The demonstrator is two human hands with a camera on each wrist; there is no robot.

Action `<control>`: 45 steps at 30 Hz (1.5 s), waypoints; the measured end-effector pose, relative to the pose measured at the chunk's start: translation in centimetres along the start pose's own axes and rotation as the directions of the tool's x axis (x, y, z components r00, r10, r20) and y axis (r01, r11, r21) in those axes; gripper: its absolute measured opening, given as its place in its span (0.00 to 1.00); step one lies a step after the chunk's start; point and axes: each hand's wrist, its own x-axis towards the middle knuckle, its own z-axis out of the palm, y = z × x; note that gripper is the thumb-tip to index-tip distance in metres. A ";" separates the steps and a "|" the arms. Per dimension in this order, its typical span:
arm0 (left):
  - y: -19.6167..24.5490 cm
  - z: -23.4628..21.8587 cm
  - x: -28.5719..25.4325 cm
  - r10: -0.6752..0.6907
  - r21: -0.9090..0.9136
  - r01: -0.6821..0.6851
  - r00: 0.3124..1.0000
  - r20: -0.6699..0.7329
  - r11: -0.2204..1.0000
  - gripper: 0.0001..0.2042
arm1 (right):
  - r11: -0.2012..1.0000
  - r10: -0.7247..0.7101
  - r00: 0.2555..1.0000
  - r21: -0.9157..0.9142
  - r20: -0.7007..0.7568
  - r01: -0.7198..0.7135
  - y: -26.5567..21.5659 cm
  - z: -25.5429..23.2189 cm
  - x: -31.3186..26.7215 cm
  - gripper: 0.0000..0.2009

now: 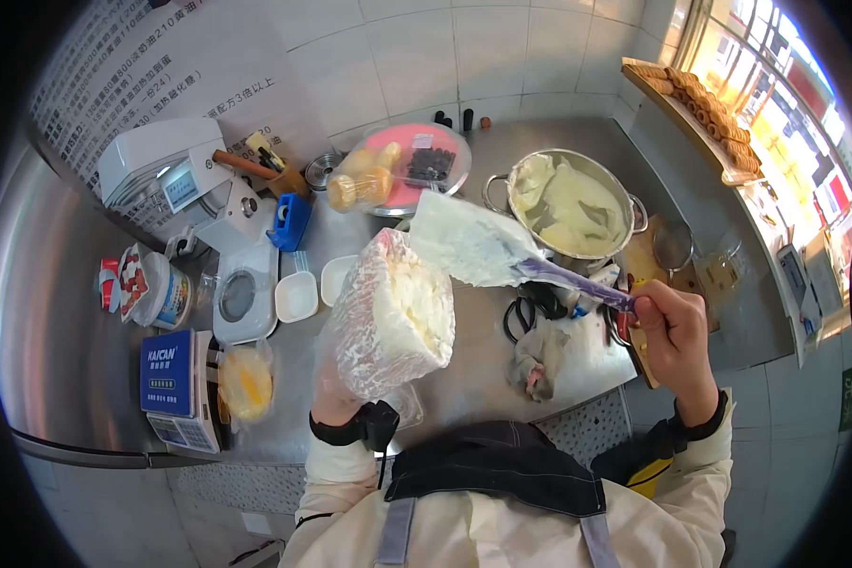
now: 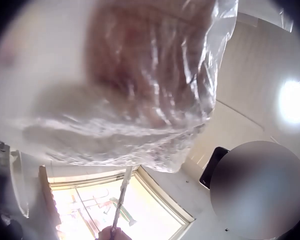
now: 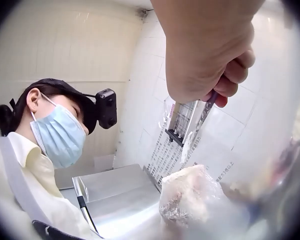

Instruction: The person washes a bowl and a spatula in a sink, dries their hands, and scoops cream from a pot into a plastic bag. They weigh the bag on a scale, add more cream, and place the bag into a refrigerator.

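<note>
My left hand [image 1: 336, 383] holds up a clear plastic bag [image 1: 360, 331] full of pale cream, its plastic draped over the fingers. Through that film the hand [image 2: 135, 60] shows blurred in the left wrist view. My right hand [image 1: 674, 331] grips the purple handle of a spatula [image 1: 577, 281], whose wide blade is coated with cream and reaches over to the bag's open top; whether they touch is unclear. In the right wrist view the right hand [image 3: 210, 55] is above the bag [image 3: 187, 197]. A two-handled metal pot [image 1: 627, 204] of cream stands behind the spatula.
At the left are a white scale [image 1: 246, 308], a blue box [image 1: 168, 374] and a tub [image 1: 172, 293]. White dishes [image 1: 296, 297], a blue tape dispenser [image 1: 291, 222] and a pink board [image 1: 412, 140] lie behind the bag. A crumpled cloth [image 1: 537, 360] and black scissors [image 1: 519, 319] are near the front edge.
</note>
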 end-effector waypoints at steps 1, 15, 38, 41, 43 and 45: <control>-0.4 0.0 -0.5 -0.062 -0.066 0.061 0.998 -0.024 0.996 0.27 | 0.992 -0.064 0.998 -0.107 0.007 0.064 -0.2 -0.1 0.0 0.07; -0.1 0.8 0.0 -0.082 0.020 0.084 0.993 -0.081 0.996 0.23 | 0.946 0.114 0.879 0.220 0.462 -0.238 -0.1 2.3 0.0 0.13; -3.8 1.3 -4.2 -0.014 -0.188 0.026 0.998 0.063 0.982 0.19 | 0.610 -0.313 0.917 -0.792 -0.249 -0.006 9.3 -1.7 3.2 0.08; -3.8 1.3 -4.4 -0.014 -0.242 0.036 0.996 0.091 0.970 0.19 | 0.456 -0.214 0.977 -0.885 -0.004 0.097 14.4 0.2 5.0 0.05; -3.8 1.5 -3.9 -0.024 -0.270 0.049 0.995 0.093 0.962 0.19 | 0.353 -0.029 0.966 -0.902 0.256 0.250 15.9 0.9 6.4 0.05; -3.4 1.9 -4.2 -0.062 -0.285 0.078 0.996 0.066 0.955 0.19 | 0.365 0.099 0.956 -0.904 0.276 0.223 14.8 0.3 8.1 0.05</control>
